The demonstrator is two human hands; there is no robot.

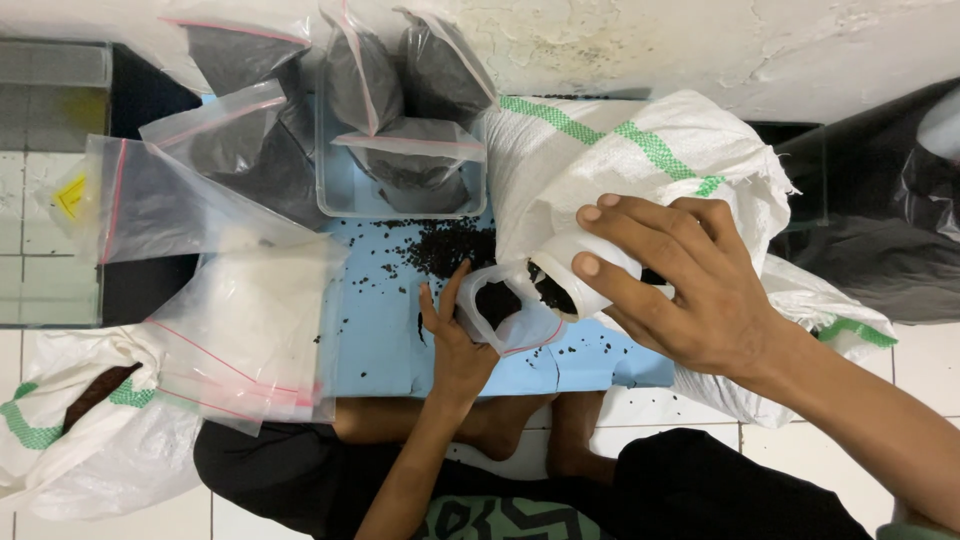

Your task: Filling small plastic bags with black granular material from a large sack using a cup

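My right hand (690,290) grips a white cup (575,275) tilted over, with dark granular soil at its mouth. My left hand (455,340) holds open a small clear zip bag (505,315) right under the cup's mouth; dark soil shows inside the bag. Both sit over a light blue board (380,320) sprinkled with spilled soil (450,245). A large white woven sack (620,160) with green stripes lies just behind my right hand.
A clear plastic tub (400,150) at the back holds several soil-filled zip bags. More filled bags (240,130) and a stack of empty zip bags (240,330) lie at left. Another woven sack (80,440) sits at lower left, black plastic (880,200) at right.
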